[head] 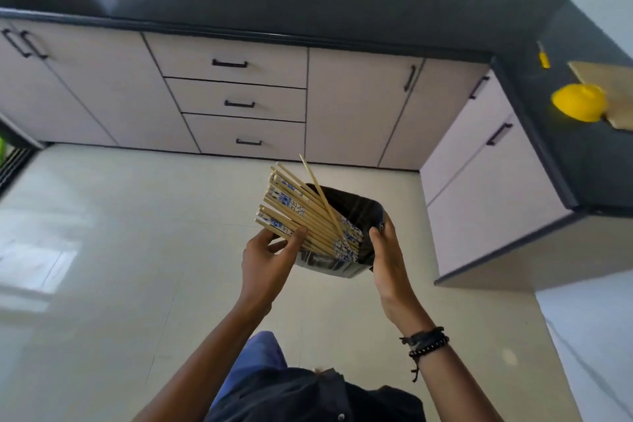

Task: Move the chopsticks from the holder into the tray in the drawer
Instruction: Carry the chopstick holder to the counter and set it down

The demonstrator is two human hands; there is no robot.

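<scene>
Chopsticks point(301, 212) leaned toward ten o'clock from the black holder point(356, 216) your right hand point(388, 260) clasped, left hand point(270, 259) fingers closing around them; the three drawers point(236, 99) at twelve o'clock needed opening next.

Right hand point(388, 260) grips the black holder point(359, 216) (tilted); left hand point(267, 260) fingers its chopsticks point(301, 212)

Floor point(102, 250) ahead open, wide path to drawers point(239, 99). All three drawers shut, handles clear of clutter. Holder point(356, 216) held mid-air between left hand point(267, 257) and right hand point(390, 257), chopsticks point(301, 212) fanning out left past rim (one stick stands proud). Right: counter point(582, 147) juts forward, carrying yellow bowl point(579, 103) and board point(613, 89).
</scene>
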